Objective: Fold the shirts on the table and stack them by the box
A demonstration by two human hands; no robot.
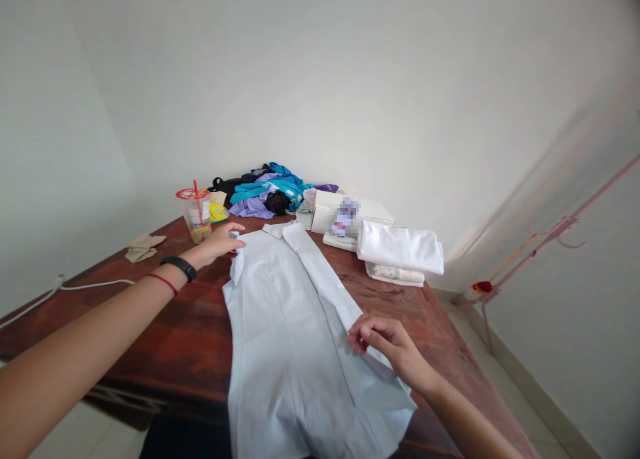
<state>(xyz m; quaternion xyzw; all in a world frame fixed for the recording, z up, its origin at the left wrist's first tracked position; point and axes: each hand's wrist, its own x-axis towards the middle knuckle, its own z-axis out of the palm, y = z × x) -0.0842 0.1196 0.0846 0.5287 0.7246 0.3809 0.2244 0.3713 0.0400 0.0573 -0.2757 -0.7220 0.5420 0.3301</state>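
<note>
A white long-sleeved shirt (280,312) lies lengthwise on the table, with its collar at the far end and its lower part hanging over the near edge. One sleeve (325,275) is folded down along its right side. At the far left shoulder is my left hand (223,241), its thumb and fingers apart at the cloth's edge. My right hand (383,339) rests at the lower end of the folded sleeve, fingers curled against the fabric. The fingertips of that hand are partly hidden.
A plastic cup (197,219) with a red straw stands behind my left arm, near brown napkins (144,247) and a white cable (100,285). Crumpled clothes (273,192), a white box (373,210) and folded white cloths (400,245) line the back. A pink rack (540,245) stands right.
</note>
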